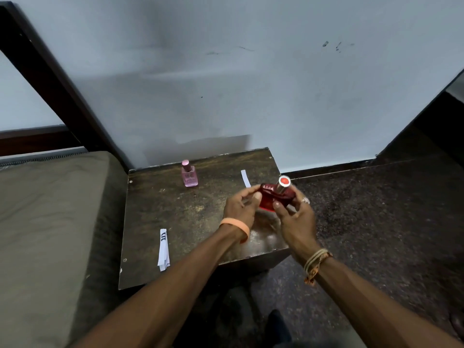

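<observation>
Both hands are on the red bottle, which I've got lifted off the bench, over its right half. It's tilted, with the round cap pointing up and to the right. Left hand pinches the bottle's left side btw thumb and fingers. Right hand wraps the right side, thumb on the front face and fingers behind, near the cap.

The step in hand, as I read it, is getting the cap off or turning the bottle for a spray. To do it well, I'd let the left hand carry the body low and firm, then shift the right-hand fingers up onto the cap only. I'd pull straight along the neck w/o twisting the glass. Glass looks slick, so I'd stay over the bench, not the floor at right.

The pink bottle stands upright at the far left, well apart. One paper strip lies at the near left edge, a second strip just past the hands.
</observation>
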`<state>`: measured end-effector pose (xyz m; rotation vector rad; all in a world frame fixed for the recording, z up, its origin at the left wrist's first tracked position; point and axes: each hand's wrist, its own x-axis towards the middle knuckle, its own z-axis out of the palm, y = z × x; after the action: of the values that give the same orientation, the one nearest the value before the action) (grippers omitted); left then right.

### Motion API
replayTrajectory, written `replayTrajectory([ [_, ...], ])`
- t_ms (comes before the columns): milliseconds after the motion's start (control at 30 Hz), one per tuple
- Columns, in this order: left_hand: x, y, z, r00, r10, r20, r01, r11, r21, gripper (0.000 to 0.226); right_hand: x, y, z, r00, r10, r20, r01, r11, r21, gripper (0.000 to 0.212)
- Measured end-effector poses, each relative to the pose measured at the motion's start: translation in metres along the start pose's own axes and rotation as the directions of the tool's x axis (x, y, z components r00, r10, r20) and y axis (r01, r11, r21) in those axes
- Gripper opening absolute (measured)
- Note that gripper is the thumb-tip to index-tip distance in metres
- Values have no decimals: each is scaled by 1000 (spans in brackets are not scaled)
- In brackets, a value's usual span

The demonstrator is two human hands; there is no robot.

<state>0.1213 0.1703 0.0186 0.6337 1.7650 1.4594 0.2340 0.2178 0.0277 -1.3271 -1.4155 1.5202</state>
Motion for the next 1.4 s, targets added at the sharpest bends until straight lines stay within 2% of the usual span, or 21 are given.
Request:
replayTrajectory([
  [200, 50, 25, -14, 995, 76, -71, -75, 997, 18, 26, 57, -25, 22, 996, -44, 73, 43, 999, 17, 44],
  [533, 106, 22, -28, 995, -46, -92, 40, 997, -62, 33, 127, -20, 65, 989, -60, 137, 66, 997, -41, 40],
  [1000, 118, 7, -25, 990, -77, -119, 75, 997, -17, 38, 143, -6, 76, 987, -37, 155, 41, 999, -23, 37],
  [1400, 114, 2, -22, 991, -84, -104, 80, 996, -43, 39, 147, 7, 76, 985, -18, 171, 28, 998, -54, 40],
])
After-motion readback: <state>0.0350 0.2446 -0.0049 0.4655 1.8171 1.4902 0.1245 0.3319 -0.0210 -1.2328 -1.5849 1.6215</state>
